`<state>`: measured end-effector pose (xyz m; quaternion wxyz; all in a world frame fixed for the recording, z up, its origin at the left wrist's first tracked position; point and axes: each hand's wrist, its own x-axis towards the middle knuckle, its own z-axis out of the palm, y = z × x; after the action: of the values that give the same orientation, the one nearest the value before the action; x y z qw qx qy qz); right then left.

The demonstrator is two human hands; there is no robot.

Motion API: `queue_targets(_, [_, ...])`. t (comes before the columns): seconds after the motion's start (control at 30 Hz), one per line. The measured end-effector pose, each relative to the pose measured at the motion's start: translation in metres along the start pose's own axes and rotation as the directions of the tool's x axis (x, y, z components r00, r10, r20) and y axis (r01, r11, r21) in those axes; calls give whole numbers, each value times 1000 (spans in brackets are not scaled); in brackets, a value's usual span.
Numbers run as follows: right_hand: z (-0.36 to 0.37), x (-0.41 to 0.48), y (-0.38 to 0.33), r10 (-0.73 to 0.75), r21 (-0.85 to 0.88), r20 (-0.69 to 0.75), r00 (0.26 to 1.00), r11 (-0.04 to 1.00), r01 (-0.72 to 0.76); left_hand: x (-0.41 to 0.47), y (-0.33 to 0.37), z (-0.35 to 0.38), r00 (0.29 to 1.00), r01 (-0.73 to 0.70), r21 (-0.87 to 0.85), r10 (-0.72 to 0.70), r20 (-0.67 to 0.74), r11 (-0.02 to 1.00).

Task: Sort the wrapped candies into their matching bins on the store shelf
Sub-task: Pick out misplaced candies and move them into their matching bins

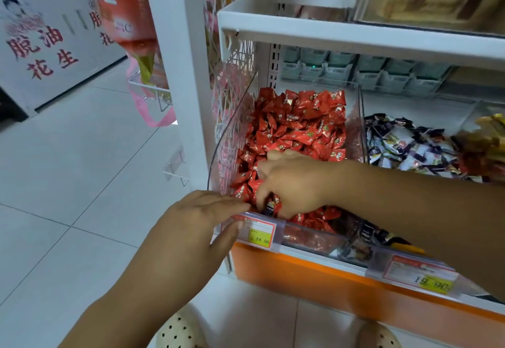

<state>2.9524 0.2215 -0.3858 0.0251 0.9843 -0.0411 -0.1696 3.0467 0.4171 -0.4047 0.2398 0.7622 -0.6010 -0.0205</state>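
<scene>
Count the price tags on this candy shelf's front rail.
2. One price tag sits under the red candy bin, beside the left hand. The other lies further right, under the arm whose right hand pinches a dark-wrapped candy. Others may sit outside the frame.

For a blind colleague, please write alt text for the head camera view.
The right hand pinches a dark-wrapped candy among the red candies in a clear bin, while the left hand rests on its front edge by a price tag. The neighbouring bin holds dark-and-white candies.

Dark candy [269, 207] mostly hidden by R fingers [261, 193], rt price tag [420, 275] blurred, sandals [177, 331] cut off
</scene>
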Motion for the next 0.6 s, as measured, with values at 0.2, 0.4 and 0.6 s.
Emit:
queue_targets(0.2, [7, 5, -4, 69, 98, -71, 995, 993, -62, 3, -1, -2, 999, 32, -45, -31, 18, 998])
queue_targets(0.4, [-31, -49, 6, 323, 748, -187, 928, 659, -79, 5, 1, -1, 1000, 2, -34, -3, -19, 999])
queue_targets(0.6, [-41, -127, 38, 623, 663, -340, 704, 690, -291, 16, 16, 3, 998, -31, -101, 25, -53, 994])
